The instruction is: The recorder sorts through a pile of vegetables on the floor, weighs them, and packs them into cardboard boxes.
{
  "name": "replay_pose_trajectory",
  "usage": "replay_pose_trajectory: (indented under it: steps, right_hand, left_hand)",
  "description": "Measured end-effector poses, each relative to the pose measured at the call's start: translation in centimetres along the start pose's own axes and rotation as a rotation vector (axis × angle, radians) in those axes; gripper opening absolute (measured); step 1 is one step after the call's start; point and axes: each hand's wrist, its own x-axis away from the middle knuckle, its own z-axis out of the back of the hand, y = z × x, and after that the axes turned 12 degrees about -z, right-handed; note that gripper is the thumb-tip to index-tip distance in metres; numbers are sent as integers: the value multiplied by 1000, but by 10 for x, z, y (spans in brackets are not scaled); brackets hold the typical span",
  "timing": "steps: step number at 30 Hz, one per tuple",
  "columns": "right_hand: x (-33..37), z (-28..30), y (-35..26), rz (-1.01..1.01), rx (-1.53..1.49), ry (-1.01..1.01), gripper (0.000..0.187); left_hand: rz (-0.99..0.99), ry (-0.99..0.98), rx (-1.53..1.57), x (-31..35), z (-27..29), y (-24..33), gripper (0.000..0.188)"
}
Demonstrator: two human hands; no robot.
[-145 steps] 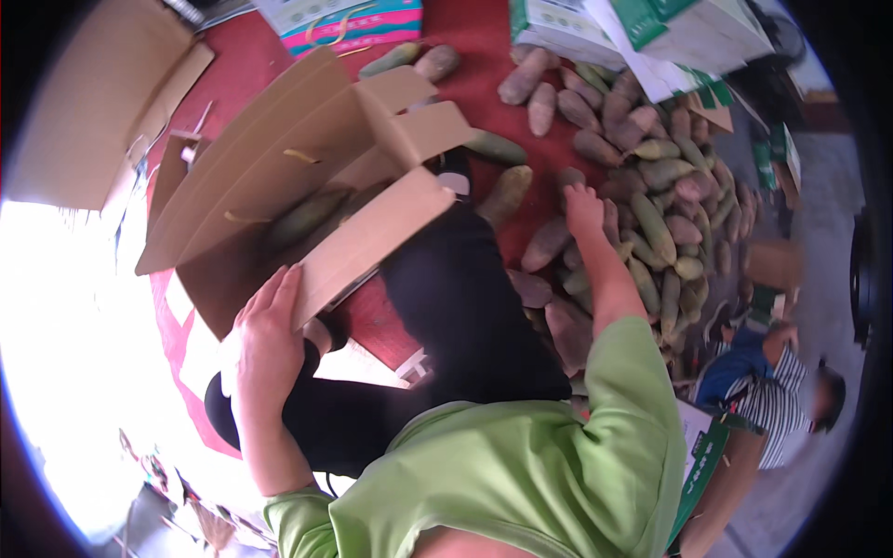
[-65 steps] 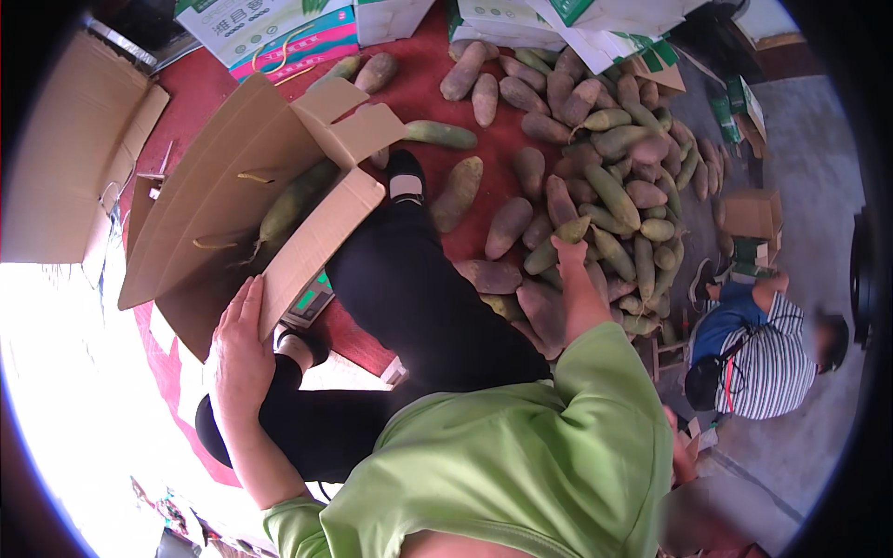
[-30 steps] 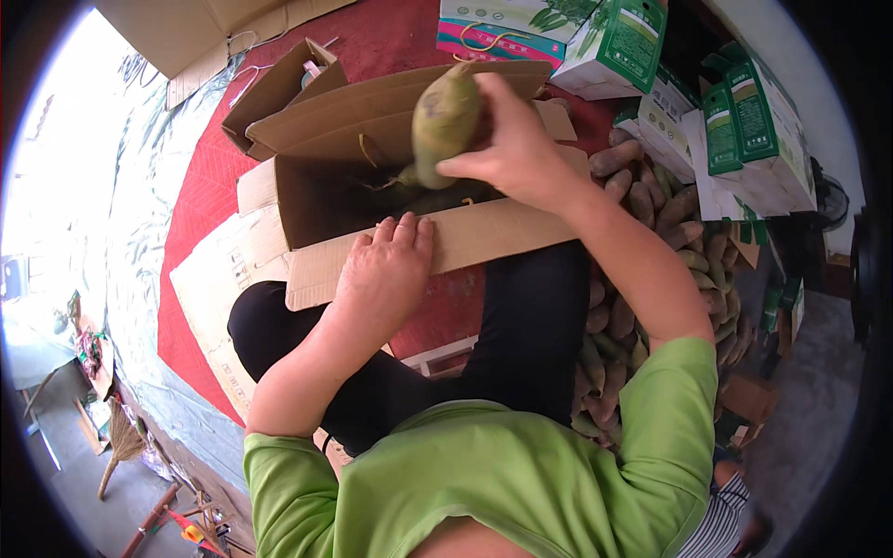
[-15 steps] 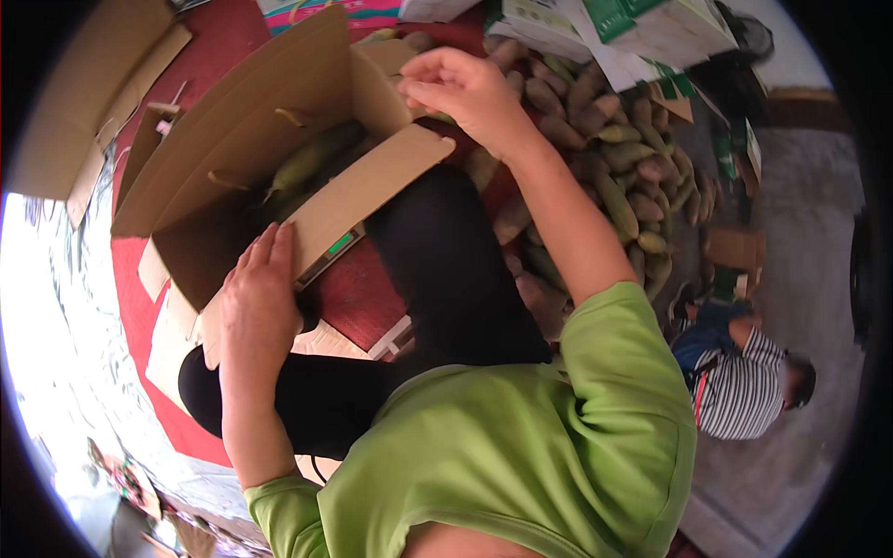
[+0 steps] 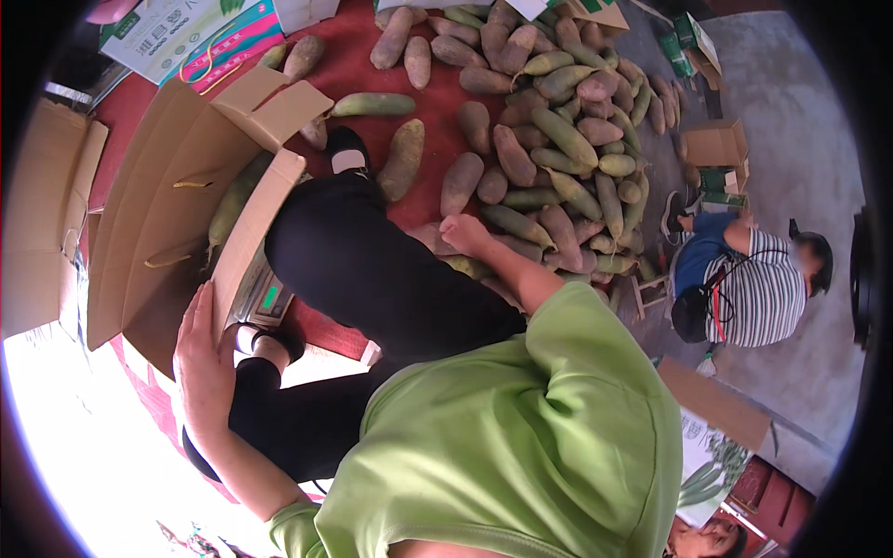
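Observation:
My left hand [image 5: 203, 358] lies with fingers stretched along the near flap of an open cardboard box [image 5: 251, 237]. Inside that box are green radishes [image 5: 231, 212], partly hidden by the flap. The box sits on a scale [image 5: 265, 299] with a lit green display, beside my legs. My right hand [image 5: 468, 235] is low at the near left side of a heap of long green and brownish radishes [image 5: 563, 139]. Its fingers are curled, and their undersides are hidden. A reddish radish [image 5: 430, 238] lies right beside them.
Loose radishes [image 5: 403, 160] lie on the red mat [image 5: 358, 84] past my foot. A printed carton [image 5: 181, 42] stands at the far left, another cardboard box [image 5: 42, 223] nearer. A person in a striped shirt [image 5: 758, 288] sits at the right; another person's head [image 5: 707, 539] shows lower right.
My right hand has left the box's far corner and moved nearer me, to the radish heap. My left hand stays on the near flap. The view has swung right, showing more of the heap.

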Motion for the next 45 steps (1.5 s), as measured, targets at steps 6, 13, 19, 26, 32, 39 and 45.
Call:
replay_pose_trajectory:
  steps: [6,13,19,26,32,39,45]
  right_hand:
    - [11,21,38,-222,-78,42,13]
    - [19,65,47,-416,569,233,46]
    - [4,69,61,-638,834,66,46]
    - [-1,62,80,-643,897,96,33]
    - [6,61,54,-624,849,68,40]
    - [3,80,44,-502,546,17,60]
    - [-8,127,-48,-68,136,165,61]
  left_hand:
    - [54,-44,26,-2,0,-1,52]
    - [16,-18,22,-6,1,2,53]
    - [6,15,56,1,4,1,58]
    - [52,26,-14,1,3,4,64]
    - [21,7,-121,7,2,2,57]
    - [26,30,-266,9,-10,5,47]
    - [-23,65,-405,13,-17,7,47]
